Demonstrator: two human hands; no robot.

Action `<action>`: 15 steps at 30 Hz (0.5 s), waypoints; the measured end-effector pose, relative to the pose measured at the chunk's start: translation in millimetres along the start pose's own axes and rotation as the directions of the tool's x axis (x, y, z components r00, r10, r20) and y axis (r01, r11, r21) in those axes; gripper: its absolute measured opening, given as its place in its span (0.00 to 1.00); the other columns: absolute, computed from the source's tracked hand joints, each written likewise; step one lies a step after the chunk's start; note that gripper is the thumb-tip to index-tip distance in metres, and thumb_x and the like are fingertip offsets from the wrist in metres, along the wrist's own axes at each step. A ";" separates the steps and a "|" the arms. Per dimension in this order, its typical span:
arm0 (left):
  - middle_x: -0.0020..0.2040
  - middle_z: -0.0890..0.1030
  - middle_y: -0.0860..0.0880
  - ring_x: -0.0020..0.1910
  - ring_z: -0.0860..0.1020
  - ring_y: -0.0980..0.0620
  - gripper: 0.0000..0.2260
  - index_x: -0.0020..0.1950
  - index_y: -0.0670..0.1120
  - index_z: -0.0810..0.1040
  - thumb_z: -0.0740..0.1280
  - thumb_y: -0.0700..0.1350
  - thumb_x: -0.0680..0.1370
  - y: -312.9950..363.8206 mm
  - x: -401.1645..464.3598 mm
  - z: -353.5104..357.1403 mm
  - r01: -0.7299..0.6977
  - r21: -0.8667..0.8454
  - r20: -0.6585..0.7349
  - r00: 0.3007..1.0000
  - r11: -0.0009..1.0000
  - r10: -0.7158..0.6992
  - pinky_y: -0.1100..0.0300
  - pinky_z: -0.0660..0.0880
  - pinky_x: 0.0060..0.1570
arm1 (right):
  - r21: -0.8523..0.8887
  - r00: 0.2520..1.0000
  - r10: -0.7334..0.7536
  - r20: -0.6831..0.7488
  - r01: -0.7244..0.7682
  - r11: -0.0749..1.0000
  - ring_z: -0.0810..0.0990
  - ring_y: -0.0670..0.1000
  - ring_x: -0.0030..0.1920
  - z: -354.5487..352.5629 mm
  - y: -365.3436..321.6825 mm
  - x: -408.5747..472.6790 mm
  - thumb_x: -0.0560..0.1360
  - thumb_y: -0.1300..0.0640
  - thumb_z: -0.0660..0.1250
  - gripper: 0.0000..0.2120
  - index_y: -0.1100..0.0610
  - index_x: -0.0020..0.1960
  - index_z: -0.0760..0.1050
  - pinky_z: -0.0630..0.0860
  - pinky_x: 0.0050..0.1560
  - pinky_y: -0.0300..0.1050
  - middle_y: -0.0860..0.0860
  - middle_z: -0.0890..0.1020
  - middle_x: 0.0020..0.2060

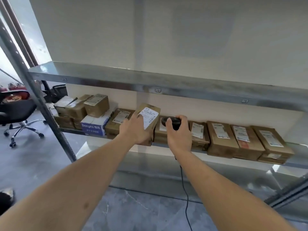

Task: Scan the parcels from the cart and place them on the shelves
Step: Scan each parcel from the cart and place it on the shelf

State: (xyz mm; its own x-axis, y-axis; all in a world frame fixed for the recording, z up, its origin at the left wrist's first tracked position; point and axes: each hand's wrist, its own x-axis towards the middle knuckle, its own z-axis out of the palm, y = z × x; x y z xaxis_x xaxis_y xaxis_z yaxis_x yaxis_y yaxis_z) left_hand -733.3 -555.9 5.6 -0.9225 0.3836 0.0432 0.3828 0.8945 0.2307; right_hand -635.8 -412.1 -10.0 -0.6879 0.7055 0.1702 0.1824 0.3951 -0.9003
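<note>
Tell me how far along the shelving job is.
Done: a row of parcels already lies on the middle shelf. In hand: the left hand holds a box, label up, while the right hand grips the scanner beside it. Left: setting this box down; the cart is out of view, so the remainder is unknown.

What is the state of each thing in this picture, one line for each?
Left hand: grips the parcel.
Parcel: held tilted at the shelf front, label up.
Right hand: grips the scanner.
Scanner: held beside the parcel, its cable hanging down.
Lower shelf: holds a row of boxes.
Upper shelf: nothing seen on it.
Blue box: lying flat, boxes stacked on it.
</note>
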 end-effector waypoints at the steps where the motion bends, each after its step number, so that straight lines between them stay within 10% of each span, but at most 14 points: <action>1: 0.78 0.67 0.48 0.69 0.73 0.37 0.38 0.79 0.49 0.65 0.64 0.70 0.76 -15.6 8.7 -0.1 0.000 0.004 0.000 1.000 1.000 0.000 0.42 0.75 0.63 | -0.004 1.000 0.006 -0.002 -0.006 1.000 0.80 0.50 0.52 15.3 -5.5 2.1 0.82 0.39 0.64 0.17 0.44 0.67 0.69 0.78 0.54 0.49 0.41 0.79 0.49; 15: 0.77 0.66 0.46 0.68 0.73 0.36 0.35 0.77 0.47 0.67 0.64 0.67 0.78 -131.2 123.3 24.0 0.112 0.022 0.058 0.992 0.993 -0.114 0.42 0.74 0.61 | -0.044 0.994 0.093 0.057 -0.091 0.995 0.82 0.51 0.51 165.0 -19.6 66.2 0.81 0.37 0.64 0.19 0.42 0.69 0.69 0.81 0.55 0.55 0.41 0.81 0.48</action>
State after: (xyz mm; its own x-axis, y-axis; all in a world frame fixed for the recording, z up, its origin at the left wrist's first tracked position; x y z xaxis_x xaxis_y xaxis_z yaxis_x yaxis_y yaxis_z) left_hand -896.1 -620.4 -42.7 -0.9555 0.2922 -0.0395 0.2777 0.9368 0.2127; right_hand -800.8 -470.2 -47.2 -0.7066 0.7049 0.0626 0.2751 0.3551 -0.8934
